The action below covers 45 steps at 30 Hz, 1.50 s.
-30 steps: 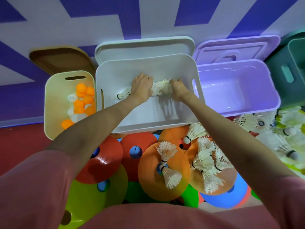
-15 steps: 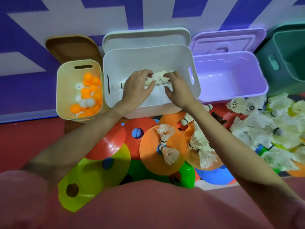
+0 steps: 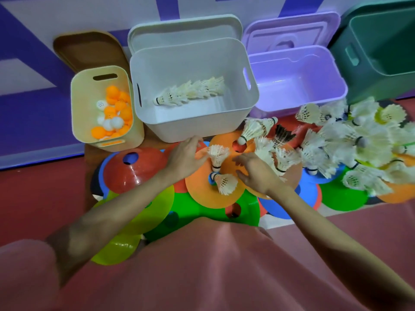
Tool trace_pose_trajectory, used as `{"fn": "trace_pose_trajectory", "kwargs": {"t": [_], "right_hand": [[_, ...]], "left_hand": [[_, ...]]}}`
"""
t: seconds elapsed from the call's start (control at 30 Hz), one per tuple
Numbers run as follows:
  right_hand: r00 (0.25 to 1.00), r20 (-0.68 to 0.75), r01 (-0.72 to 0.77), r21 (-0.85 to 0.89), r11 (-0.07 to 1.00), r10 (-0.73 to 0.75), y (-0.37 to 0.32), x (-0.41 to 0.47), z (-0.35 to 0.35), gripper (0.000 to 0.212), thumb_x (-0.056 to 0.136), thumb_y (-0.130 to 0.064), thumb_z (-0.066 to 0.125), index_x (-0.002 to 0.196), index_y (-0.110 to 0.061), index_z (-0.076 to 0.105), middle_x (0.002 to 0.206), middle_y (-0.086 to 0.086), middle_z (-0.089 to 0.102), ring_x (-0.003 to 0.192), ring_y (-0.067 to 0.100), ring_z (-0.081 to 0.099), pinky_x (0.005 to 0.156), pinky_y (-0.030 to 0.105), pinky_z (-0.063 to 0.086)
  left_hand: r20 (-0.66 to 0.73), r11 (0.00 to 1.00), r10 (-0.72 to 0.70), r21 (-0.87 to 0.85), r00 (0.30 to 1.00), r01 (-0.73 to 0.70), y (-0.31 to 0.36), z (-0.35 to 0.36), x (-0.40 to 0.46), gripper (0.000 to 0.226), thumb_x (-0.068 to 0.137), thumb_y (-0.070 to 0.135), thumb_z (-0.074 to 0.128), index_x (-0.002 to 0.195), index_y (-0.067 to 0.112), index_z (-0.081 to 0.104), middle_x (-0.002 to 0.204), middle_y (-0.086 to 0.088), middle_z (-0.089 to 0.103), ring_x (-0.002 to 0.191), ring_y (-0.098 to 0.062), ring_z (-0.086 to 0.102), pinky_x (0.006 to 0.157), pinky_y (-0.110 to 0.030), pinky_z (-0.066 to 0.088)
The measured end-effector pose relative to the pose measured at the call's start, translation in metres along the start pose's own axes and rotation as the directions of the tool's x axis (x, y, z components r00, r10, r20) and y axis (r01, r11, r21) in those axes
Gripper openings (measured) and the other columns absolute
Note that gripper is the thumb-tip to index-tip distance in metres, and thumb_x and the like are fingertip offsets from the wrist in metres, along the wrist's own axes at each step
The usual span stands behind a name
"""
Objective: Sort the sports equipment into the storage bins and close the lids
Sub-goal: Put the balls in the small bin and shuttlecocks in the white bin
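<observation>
Sorting was partly done. The cream bin (image 3: 76, 104) held balls (image 3: 113, 113); the white bin (image 3: 251, 90) held one row of shuttlecocks (image 3: 190, 92); the purple bin (image 3: 292, 86) and green bin (image 3: 359, 63) looked empty. All lids remained off. Many loose shuttlecocks (image 3: 350, 140) and cones (image 3: 134, 169) lay on the floor. Left hand (image 3: 186, 157) and right hand (image 3: 256, 173), fingers released, flanked a shuttlecock (image 3: 217, 157), grasping nothing.

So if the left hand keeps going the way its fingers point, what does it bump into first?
Probably the upright white feather shuttlecock on the orange plastic disc. The left hand points right at it, fingers open, though depth is hard to judge.
</observation>
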State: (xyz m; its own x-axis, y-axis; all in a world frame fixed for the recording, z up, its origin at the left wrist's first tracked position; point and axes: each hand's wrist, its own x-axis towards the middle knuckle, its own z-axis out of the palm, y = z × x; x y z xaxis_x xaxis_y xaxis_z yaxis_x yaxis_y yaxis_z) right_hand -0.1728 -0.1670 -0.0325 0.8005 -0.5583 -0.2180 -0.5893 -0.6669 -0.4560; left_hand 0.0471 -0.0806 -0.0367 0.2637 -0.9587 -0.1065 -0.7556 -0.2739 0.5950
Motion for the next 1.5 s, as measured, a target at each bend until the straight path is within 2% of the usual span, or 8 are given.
{"fn": "trace_pose_trajectory", "kwargs": {"t": [0.27, 0.47, 0.67, 0.8, 0.9, 1.17, 1.4, 1.5], "right_hand": [[0.997, 0.052, -0.062, -0.015, 0.998, 0.062, -0.011, 0.001, 0.021, 0.015, 0.089, -0.02, 0.058, 0.097, -0.011, 0.066, 0.092, 0.013, 0.066, 0.09, 0.032, 0.058, 0.072, 0.041, 0.048], [0.988, -0.066, -0.131, 0.113, 0.985, 0.139, -0.007, -0.013, 0.008, 0.013, 0.091, -0.015, 0.053, 0.085, -0.004, 0.058, 0.082, 0.016, 0.062, 0.075, 0.033, 0.056, 0.061, 0.042, 0.046], [0.921, -0.233, -0.256, 0.245, 0.935, 0.314, 0.007, -0.043, -0.017, 0.012, 0.092, -0.01, 0.051, 0.085, 0.0, 0.051, 0.07, 0.016, 0.057, 0.063, 0.031, 0.052, 0.053, 0.041, 0.04], [0.833, -0.36, -0.278, 0.385, 0.88, 0.42, 0.001, -0.048, -0.029, 0.012, 0.093, -0.008, 0.052, 0.082, -0.003, 0.05, 0.064, 0.004, 0.049, 0.054, 0.006, 0.041, 0.049, 0.013, 0.031], [0.796, -0.364, -0.247, 0.534, 0.809, 0.483, 0.001, -0.042, -0.03, 0.018, 0.093, -0.012, 0.054, 0.076, -0.011, 0.047, 0.062, 0.001, 0.051, 0.055, 0.006, 0.044, 0.049, 0.012, 0.029], [0.882, -0.15, -0.251, 0.651, 0.717, 0.446, 0.0, -0.021, -0.017, 0.01, 0.092, -0.004, 0.054, 0.082, -0.004, 0.053, 0.065, 0.016, 0.061, 0.047, 0.013, 0.06, 0.044, 0.019, 0.043], [0.927, -0.158, -0.186, 0.594, 0.783, 0.34, 0.0, -0.008, -0.016, 0.015, 0.093, -0.017, 0.059, 0.08, -0.008, 0.058, 0.054, 0.003, 0.059, 0.039, 0.007, 0.053, 0.048, 0.019, 0.042], [0.901, -0.243, -0.168, 0.571, 0.804, 0.361, 0.008, 0.008, -0.027, 0.017, 0.094, -0.02, 0.056, 0.082, -0.011, 0.062, 0.064, 0.004, 0.063, 0.055, 0.018, 0.06, 0.053, 0.025, 0.044]], "left_hand": [[0.129, 0.931, -0.344, -0.082, 0.93, 0.356, 0.01, 0.04, 0.008, 0.061, 0.073, 0.04, 0.076, 0.118, 0.01, 0.048, 0.112, -0.009, 0.065, 0.109, -0.027, 0.058, 0.086, -0.037, 0.047], [0.151, 0.851, -0.421, -0.275, 0.895, 0.447, 0.012, 0.053, 0.009, 0.068, 0.071, 0.034, 0.082, 0.123, 0.007, 0.047, 0.115, -0.009, 0.064, 0.109, -0.023, 0.059, 0.092, -0.037, 0.048], [0.105, 0.895, -0.368, -0.228, 0.924, 0.383, 0.022, 0.063, 0.008, 0.065, 0.07, 0.038, 0.082, 0.115, 0.007, 0.047, 0.104, -0.005, 0.064, 0.095, -0.022, 0.06, 0.082, -0.043, 0.05], [0.038, 0.9, -0.347, -0.266, 0.937, 0.344, 0.03, 0.067, 0.008, 0.066, 0.068, 0.038, 0.083, 0.117, 0.011, 0.048, 0.102, -0.007, 0.068, 0.09, -0.026, 0.065, 0.076, -0.044, 0.053], [-0.018, 0.92, -0.25, -0.318, 0.968, 0.231, 0.034, 0.066, 0.002, 0.069, 0.064, 0.033, 0.083, 0.121, 0.013, 0.049, 0.103, -0.006, 0.069, 0.089, -0.027, 0.066, 0.073, -0.044, 0.054], [-0.057, 0.965, 0.074, -0.248, 0.996, -0.086, 0.03, 0.054, -0.016, 0.068, 0.066, 0.039, 0.079, 0.124, 0.03, 0.044, 0.111, 0.0, 0.067, 0.101, -0.021, 0.064, 0.08, -0.043, 0.054], [-0.128, 0.931, 0.003, -0.362, 0.992, -0.05, 0.033, 0.053, -0.023, 0.061, 0.066, 0.025, 0.083, 0.121, 0.016, 0.058, 0.11, 0.0, 0.068, 0.099, -0.016, 0.065, 0.081, -0.044, 0.055], [-0.158, 0.893, -0.114, -0.45, 0.981, 0.032, 0.034, 0.05, -0.023, 0.058, 0.066, 0.014, 0.086, 0.118, 0.014, 0.06, 0.098, 0.012, 0.067, 0.088, 0.003, 0.064, 0.077, -0.028, 0.056]]}}
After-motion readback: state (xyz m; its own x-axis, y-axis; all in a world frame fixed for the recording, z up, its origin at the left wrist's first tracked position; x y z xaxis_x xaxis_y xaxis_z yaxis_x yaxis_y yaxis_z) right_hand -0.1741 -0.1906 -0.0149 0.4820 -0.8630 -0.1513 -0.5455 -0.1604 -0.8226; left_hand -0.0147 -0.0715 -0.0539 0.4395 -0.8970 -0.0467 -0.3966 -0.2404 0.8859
